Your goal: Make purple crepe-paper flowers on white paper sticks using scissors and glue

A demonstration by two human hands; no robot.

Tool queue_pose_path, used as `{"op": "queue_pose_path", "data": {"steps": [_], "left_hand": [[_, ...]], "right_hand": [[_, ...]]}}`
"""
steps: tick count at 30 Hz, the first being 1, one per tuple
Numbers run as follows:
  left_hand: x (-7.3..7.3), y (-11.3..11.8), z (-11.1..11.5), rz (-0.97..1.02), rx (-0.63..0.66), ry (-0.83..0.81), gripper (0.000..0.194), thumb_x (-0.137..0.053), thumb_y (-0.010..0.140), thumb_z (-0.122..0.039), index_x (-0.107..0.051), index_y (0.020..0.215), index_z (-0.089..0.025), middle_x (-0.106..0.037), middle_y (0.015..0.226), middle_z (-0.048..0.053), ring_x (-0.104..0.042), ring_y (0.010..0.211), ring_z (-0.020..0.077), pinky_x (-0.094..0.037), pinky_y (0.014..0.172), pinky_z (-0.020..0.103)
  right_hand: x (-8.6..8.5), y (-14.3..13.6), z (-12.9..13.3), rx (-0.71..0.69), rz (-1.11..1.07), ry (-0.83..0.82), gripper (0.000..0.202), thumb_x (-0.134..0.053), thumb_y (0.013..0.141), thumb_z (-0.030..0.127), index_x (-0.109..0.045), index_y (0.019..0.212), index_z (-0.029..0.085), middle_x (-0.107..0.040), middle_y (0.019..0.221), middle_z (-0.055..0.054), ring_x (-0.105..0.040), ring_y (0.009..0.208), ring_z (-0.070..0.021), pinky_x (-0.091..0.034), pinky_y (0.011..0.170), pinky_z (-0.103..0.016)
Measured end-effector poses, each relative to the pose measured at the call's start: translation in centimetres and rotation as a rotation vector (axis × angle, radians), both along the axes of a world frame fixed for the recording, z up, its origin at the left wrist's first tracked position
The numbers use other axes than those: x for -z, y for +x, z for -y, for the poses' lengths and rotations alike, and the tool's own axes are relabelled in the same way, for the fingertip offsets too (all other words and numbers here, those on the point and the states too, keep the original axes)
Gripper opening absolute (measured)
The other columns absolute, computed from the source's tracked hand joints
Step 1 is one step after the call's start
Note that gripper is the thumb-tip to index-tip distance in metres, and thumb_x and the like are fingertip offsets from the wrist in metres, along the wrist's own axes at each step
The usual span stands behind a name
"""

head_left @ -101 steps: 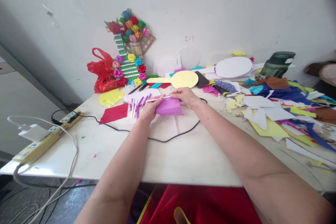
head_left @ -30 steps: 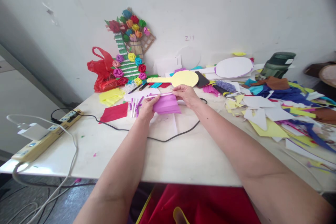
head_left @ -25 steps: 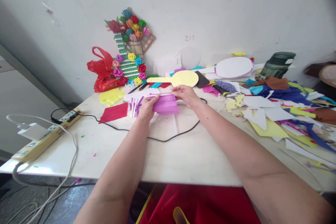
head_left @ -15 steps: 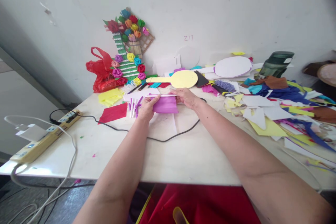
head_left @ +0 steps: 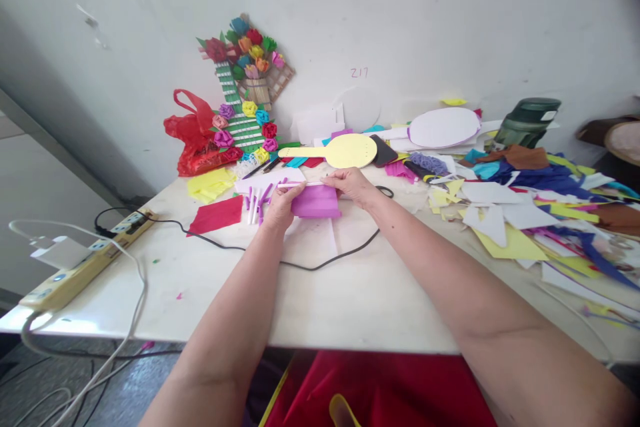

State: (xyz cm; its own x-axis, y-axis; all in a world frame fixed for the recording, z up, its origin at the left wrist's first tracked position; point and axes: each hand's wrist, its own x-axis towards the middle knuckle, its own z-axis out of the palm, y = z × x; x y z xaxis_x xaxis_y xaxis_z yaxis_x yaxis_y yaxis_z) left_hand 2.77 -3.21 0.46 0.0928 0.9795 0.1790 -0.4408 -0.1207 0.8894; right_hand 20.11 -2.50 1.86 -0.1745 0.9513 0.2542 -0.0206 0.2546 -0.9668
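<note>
My left hand is closed on the left side of a purple sheet of paper and a thin white stick along its upper edge. At the sheet's upper right, my right hand pinches the same edge with thumb and fingers. The sheet hangs toward me, a little above the table. Just left of my left hand lie several short purple and white rolled sticks. A yellow paddle-shaped cutout lies beyond my hands.
Black cable loops across the table below my hands. Paper scraps are heaped at right near a green bottle. A power strip, red paper, a red bag and a paper-flower decoration are at left.
My right hand's fingers have shifted slightly left along the stick, and the purple sheet has dipped a little. Both hands keep their hold.
</note>
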Motion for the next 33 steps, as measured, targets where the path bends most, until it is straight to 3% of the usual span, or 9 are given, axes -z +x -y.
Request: {"op": "queue_pose_path", "data": {"steps": [13, 21, 33], "left_hand": [[0.09, -0.06, -0.08, -0.023, 0.017, 0.012, 0.023, -0.078, 0.052, -0.029, -0.07, 0.068, -0.015, -0.065, 0.061, 0.001, -0.057, 0.058, 0.0132, -0.043, 0.057, 0.023], [-0.03, 0.02, 0.07, -0.04, 0.024, 0.009, 0.024, -0.078, 0.05, -0.027, -0.071, 0.069, -0.014, -0.066, 0.061, 0.002, -0.057, 0.057, 0.0132, -0.042, 0.057, 0.024], [0.48, -0.2, -0.43, -0.03, 0.078, 0.028, 0.027, -0.078, 0.051, -0.024, -0.072, 0.075, -0.014, -0.068, 0.067, 0.004, -0.06, 0.063, 0.0136, -0.045, 0.061, 0.023]], "right_hand": [[-0.39, -0.04, 0.46, -0.041, 0.021, -0.036, 0.027, -0.071, 0.061, 0.038, -0.058, 0.056, 0.015, -0.051, 0.041, 0.003, -0.044, 0.035, -0.0076, -0.036, 0.036, -0.02], [-0.38, -0.1, 0.46, -0.019, -0.073, -0.101, 0.016, -0.072, 0.059, 0.026, -0.065, 0.065, 0.013, -0.059, 0.052, 0.002, -0.051, 0.044, -0.008, -0.042, 0.043, -0.019], [-0.07, 0.01, 0.13, 0.009, -0.074, -0.106, 0.015, -0.073, 0.057, 0.024, -0.066, 0.065, 0.013, -0.058, 0.05, 0.002, -0.049, 0.041, -0.0077, -0.04, 0.04, -0.02]]}}
